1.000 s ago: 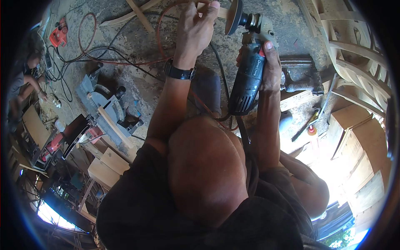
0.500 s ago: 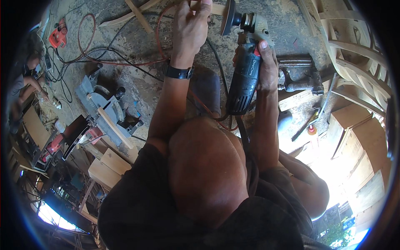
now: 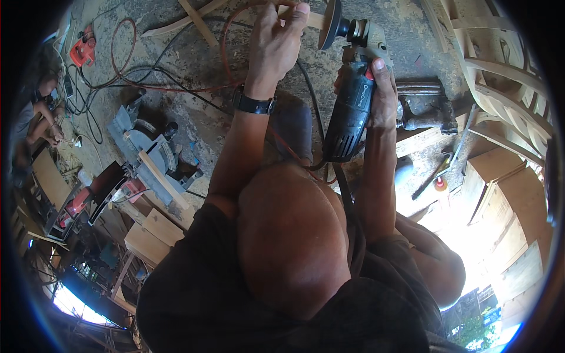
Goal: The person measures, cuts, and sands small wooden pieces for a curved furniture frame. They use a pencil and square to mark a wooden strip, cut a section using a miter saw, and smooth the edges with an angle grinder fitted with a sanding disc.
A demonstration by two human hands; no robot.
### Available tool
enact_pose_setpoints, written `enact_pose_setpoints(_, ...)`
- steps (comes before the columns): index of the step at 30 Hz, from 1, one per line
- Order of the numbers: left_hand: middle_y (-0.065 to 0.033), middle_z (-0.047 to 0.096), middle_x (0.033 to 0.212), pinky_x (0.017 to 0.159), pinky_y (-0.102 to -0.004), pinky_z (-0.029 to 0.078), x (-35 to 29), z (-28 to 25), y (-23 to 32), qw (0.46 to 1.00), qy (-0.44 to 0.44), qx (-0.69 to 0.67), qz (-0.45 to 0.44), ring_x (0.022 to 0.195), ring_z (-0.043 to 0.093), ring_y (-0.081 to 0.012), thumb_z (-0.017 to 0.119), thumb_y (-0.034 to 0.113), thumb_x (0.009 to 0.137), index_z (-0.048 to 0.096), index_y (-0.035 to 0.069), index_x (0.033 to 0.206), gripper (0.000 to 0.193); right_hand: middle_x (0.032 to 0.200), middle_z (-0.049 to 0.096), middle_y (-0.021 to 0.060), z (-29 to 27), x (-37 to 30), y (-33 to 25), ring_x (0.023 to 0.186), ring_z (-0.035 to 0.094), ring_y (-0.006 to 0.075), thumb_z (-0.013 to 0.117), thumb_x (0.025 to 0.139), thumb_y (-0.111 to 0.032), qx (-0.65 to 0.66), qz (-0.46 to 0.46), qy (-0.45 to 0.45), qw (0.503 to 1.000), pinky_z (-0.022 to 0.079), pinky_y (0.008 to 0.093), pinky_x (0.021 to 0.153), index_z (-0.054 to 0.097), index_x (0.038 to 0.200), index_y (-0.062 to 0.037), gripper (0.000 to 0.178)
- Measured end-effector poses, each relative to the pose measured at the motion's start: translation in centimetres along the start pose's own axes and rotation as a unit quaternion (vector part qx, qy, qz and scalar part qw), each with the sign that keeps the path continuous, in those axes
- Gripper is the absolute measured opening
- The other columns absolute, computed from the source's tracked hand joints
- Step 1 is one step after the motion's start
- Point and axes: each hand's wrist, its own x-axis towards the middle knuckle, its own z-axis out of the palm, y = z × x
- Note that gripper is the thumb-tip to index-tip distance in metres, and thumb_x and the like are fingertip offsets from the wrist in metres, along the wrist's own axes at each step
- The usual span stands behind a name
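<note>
My right hand (image 3: 384,97) is wrapped round the dark body of an angle grinder (image 3: 347,115), thumb lying along its side. At the grinder's metal head sits a round sanding disc (image 3: 331,25), seen nearly edge-on. A pale strip of wood (image 3: 313,19) meets or passes behind the disc; whether they touch I cannot tell. My left hand (image 3: 275,50) is closed on the other end of that strip, with a dark watch on the wrist. Part of the strip is hidden by my fingers and the upper edge.
A bench vise (image 3: 425,106) lies right of the grinder. Curved wooden frames (image 3: 506,76) rise at the right. Toward the left are a mitre saw (image 3: 150,150), a red power tool (image 3: 82,50) and tangled cords (image 3: 147,76). Another person's hands (image 3: 54,132) show at the far left.
Both my hands have shifted slightly to the right, carrying the wood strip and the grinder along. At the far left, the other person's hands have moved a little.
</note>
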Motion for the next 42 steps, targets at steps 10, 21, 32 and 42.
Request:
enact_pose_setpoints(10, -0.0035, 0.055, 0.088, 0.075, -0.0348, 0.043, -0.1, 0.4, 0.9, 0.997, 0.026, -0.026, -0.072, 0.081, 0.052, -0.0162, 0.060, 0.047, 0.105, 0.061, 0.002, 0.111, 0.045, 0.081, 0.070, 0.0168, 0.0, 0.1, 0.0, 0.064, 0.072, 0.0239, 0.067, 0.100, -0.040, 0.014, 0.004, 0.004, 1.000, 0.063, 0.0343, 0.055, 0.057, 0.123, 0.0020, 0.049)
enact_pose_setpoints(21, -0.0050, 0.057, 0.095, 0.080, -0.0384, 0.046, 0.5, 0.3, -1.7, 0.987, 0.094, 0.072, -0.105, 0.088, 0.055, -0.0188, 0.061, 0.054, 0.102, 0.060, -0.001, 0.116, 0.057, 0.084, 0.070, 0.0181, 0.1, 0.0, 0.3, 0.064, 0.073, 0.0242, 0.067, 0.100, -0.037, 0.015, 0.007, -0.002, 1.000, 0.063, 0.0348, 0.054, 0.057, 0.120, 0.0028, 0.046)
enact_pose_setpoints(32, -0.0053, 0.058, 0.100, 0.079, -0.0390, 0.046, 0.2, 0.2, 0.5, 0.997, 0.018, -0.028, -0.074, 0.089, 0.053, -0.0180, 0.061, 0.052, 0.103, 0.061, 0.001, 0.118, 0.053, 0.083, 0.070, 0.0161, 0.0, 0.2, 0.4, 0.064, 0.073, 0.0226, 0.069, 0.099, -0.038, 0.005, 0.004, -0.001, 1.000, 0.063, 0.0332, 0.054, 0.057, 0.120, 0.0024, 0.047)
enact_pose_setpoints(42, -0.0025, 0.058, 0.095, 0.076, -0.0353, 0.046, 0.0, 0.2, 0.5, 0.999, -0.001, -0.027, -0.035, 0.086, 0.054, -0.0154, 0.061, 0.046, 0.104, 0.063, 0.003, 0.113, 0.045, 0.087, 0.070, 0.0179, -0.4, 0.1, -0.1, 0.068, 0.073, 0.0253, 0.061, 0.101, -0.047, -0.045, -0.002, -0.011, 0.999, 0.063, 0.0356, 0.059, 0.058, 0.123, 0.0046, 0.056)
